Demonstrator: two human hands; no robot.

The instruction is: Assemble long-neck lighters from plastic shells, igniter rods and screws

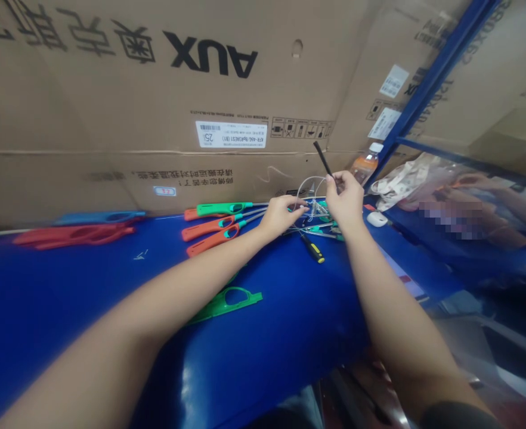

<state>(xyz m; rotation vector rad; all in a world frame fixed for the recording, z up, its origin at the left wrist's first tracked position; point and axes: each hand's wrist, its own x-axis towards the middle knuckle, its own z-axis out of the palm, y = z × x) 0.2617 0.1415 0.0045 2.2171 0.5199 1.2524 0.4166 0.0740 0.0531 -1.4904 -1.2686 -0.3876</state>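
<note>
My right hand (346, 199) is closed on a thin black tube (321, 158) that points up and to the left. A thin clear wire (299, 186) loops between my two hands. My left hand (281, 217) pinches at a small pile of metal and teal lighter parts (319, 211); what its fingertips hold is too small to make out. Beside the left wrist lie long-nosed lighters: a green lighter (220, 209) and several orange lighters (212, 227). A black-and-yellow screwdriver (313, 249) rests just below the pile.
A green handle shell (234, 302) lies under my left forearm. Red shells (73, 235) and blue shells (99, 218) sit at the left. A large cardboard box (155, 107) walls the back. Right are a drink bottle (365, 165), a white case (377, 218) and another person's arm (500, 214).
</note>
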